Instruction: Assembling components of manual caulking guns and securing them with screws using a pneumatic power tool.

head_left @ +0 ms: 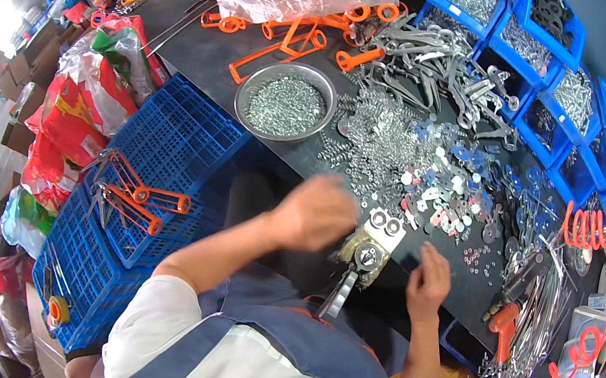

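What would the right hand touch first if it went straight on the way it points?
Probably the small flat pieces scattered on the dark table ahead of the right hand; its height is unclear, so it might pass above them.

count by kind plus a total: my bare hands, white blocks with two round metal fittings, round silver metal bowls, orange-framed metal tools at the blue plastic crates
Bare hands (left hand, right hand): 2
White block: 1
Silver bowl: 1
Orange-framed tools at the crates: 2
Total: 6
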Action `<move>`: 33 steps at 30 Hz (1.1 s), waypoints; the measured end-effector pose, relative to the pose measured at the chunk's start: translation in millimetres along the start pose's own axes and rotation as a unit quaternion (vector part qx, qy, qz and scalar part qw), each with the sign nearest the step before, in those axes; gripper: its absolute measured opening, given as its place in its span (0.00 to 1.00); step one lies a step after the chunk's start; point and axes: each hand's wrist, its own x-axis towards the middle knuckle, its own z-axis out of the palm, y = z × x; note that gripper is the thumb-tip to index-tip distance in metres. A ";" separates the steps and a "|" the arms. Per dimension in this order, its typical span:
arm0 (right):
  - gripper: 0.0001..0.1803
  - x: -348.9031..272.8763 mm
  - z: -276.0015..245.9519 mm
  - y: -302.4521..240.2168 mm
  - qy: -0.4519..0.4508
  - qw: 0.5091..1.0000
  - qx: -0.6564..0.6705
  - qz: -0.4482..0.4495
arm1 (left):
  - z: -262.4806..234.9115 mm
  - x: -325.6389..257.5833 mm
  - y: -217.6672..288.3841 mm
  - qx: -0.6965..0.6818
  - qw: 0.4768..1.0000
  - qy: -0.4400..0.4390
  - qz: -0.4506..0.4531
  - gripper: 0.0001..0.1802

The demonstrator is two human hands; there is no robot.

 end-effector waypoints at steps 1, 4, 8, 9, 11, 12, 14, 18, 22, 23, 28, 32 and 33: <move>0.21 -6.8 -0.9 8.6 0.003 1.000 -0.001 -0.003 | -15.3 4.5 -27.6 0.056 0.997 0.025 -0.049 0.08; 0.21 -27.7 10.1 26.0 0.027 0.989 -0.004 0.147 | -62.7 44.8 -141.7 0.196 0.959 0.111 -0.171 0.10; 0.16 -20.6 17.8 21.6 0.026 0.994 -0.087 0.065 | -81.1 65.7 -274.4 0.332 0.838 -0.090 -0.424 0.24; 0.16 -23.9 15.8 20.6 0.027 0.992 -0.096 0.074 | -74.0 71.0 -287.6 0.370 0.783 -0.069 -0.495 0.29; 0.16 -28.2 11.8 19.2 0.033 0.990 -0.113 0.083 | -63.4 84.9 -314.2 0.354 0.729 -0.066 -0.583 0.43; 0.16 -14.7 21.0 15.7 0.037 0.995 -0.082 0.047 | -99.8 26.7 -372.4 0.398 0.741 -0.031 -0.540 0.46; 0.15 -20.6 19.1 16.3 0.024 0.991 -0.114 0.065 | -85.0 30.9 -380.9 0.274 0.773 -0.014 -0.572 0.41; 0.14 -18.3 21.1 14.6 0.029 0.990 -0.113 0.077 | -122.0 -4.3 -378.8 -0.013 0.846 0.002 -0.533 0.29; 0.15 -22.5 18.7 16.7 0.028 0.985 -0.153 0.078 | -128.9 -16.4 -317.1 -0.073 0.866 -0.145 -0.473 0.25; 0.15 -22.5 19.0 16.4 0.026 0.986 -0.147 0.077 | -133.4 -22.1 -309.1 -0.053 0.868 -0.144 -0.472 0.24; 0.15 -15.6 22.4 18.6 0.025 0.989 -0.135 0.050 | -158.0 -28.2 -299.3 0.177 0.877 -0.171 -0.413 0.23; 0.13 -21.7 14.5 17.9 0.038 0.991 -0.116 0.052 | -170.8 38.2 -240.9 0.290 0.830 -0.177 -0.442 0.20; 0.12 -22.6 12.6 20.0 0.075 0.993 -0.039 0.078 | -177.6 45.2 -226.0 0.196 0.858 -0.109 -0.462 0.20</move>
